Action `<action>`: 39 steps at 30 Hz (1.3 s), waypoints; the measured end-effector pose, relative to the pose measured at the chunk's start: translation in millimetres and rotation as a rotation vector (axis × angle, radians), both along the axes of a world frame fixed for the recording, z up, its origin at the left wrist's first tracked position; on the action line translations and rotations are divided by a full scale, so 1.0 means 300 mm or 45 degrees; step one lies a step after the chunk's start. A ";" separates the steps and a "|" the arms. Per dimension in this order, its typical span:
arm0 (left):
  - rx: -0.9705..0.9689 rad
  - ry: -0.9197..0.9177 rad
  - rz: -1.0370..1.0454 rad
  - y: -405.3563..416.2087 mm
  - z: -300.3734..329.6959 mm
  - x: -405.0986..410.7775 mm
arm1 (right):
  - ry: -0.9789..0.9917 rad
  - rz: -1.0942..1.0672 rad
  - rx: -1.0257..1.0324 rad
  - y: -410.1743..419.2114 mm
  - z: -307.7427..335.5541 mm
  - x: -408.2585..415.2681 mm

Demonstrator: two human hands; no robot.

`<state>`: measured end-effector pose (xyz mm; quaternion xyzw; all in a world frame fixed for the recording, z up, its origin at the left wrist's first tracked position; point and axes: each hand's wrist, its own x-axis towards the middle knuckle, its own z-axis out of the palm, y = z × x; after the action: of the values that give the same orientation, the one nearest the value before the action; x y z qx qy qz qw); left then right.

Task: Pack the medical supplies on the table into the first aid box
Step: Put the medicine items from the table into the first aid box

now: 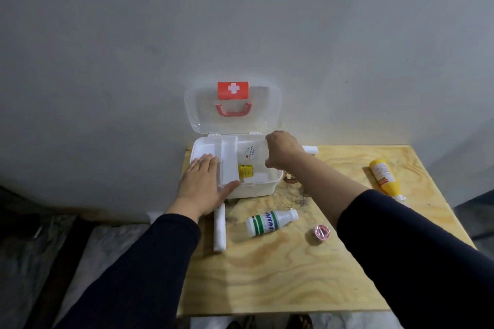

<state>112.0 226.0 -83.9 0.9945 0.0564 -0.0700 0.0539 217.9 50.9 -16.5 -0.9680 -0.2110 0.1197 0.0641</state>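
Note:
The white first aid box [263,187] stands open at the table's far left, its clear lid [267,112] upright against the wall. My left hand [203,181] lies flat on the box's left rim and inner tray [228,161]. My right hand [280,151] grips a translucent white bottle [251,153] and holds it tilted over the box's right compartment. A small yellow box [246,170] lies inside. On the table lie a white-and-green bottle [270,222], a white gauze roll [219,227], a pink round container [321,233] and a yellow bottle [383,176].
The plywood table [280,275] stands against a grey wall. Another white roll [311,149] lies behind my right wrist near the back edge. Dark stains mark the wood in front of the box. Grey fabric lies on the floor to the left.

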 end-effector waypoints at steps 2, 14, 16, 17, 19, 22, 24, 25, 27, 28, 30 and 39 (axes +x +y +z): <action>0.002 -0.007 -0.002 0.003 -0.003 -0.001 | 0.013 -0.013 -0.019 0.022 -0.019 0.009; 0.007 -0.048 -0.019 0.007 -0.004 -0.001 | 0.187 -0.256 0.341 0.120 -0.169 0.019; 0.008 -0.050 -0.018 0.007 -0.005 -0.002 | 0.181 -0.304 0.433 0.114 -0.175 0.016; 0.014 -0.054 -0.019 0.007 -0.005 -0.003 | 0.163 -0.320 0.471 0.106 -0.174 0.013; 0.032 -0.062 -0.024 0.008 -0.005 -0.005 | 0.116 -0.317 0.550 0.077 -0.162 0.005; 0.045 -0.072 -0.039 0.008 -0.005 -0.006 | 0.046 -0.278 0.667 0.008 -0.117 -0.030; 0.038 -0.089 -0.044 0.009 -0.004 -0.008 | 0.001 -0.292 0.786 -0.056 -0.092 -0.060; 0.032 -0.094 -0.044 0.009 -0.003 -0.009 | -0.008 -0.323 0.842 -0.091 -0.083 -0.075; 0.035 -0.095 -0.043 0.009 -0.004 -0.011 | 0.028 -0.404 0.917 -0.166 -0.083 -0.108; 0.043 -0.095 -0.047 0.010 -0.005 -0.010 | 0.080 -0.437 0.942 -0.201 -0.092 -0.126; 0.056 -0.090 -0.050 0.011 -0.008 -0.008 | 0.179 -0.440 0.908 -0.262 -0.127 -0.164; 0.088 -0.078 -0.039 0.015 -0.024 -0.002 | 0.422 -0.263 0.464 -0.335 -0.285 -0.264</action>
<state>111.5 230.3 -91.1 0.9982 0.0419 -0.0385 0.0200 138.6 -49.5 -102.0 -0.9241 -0.1157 0.2294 0.2830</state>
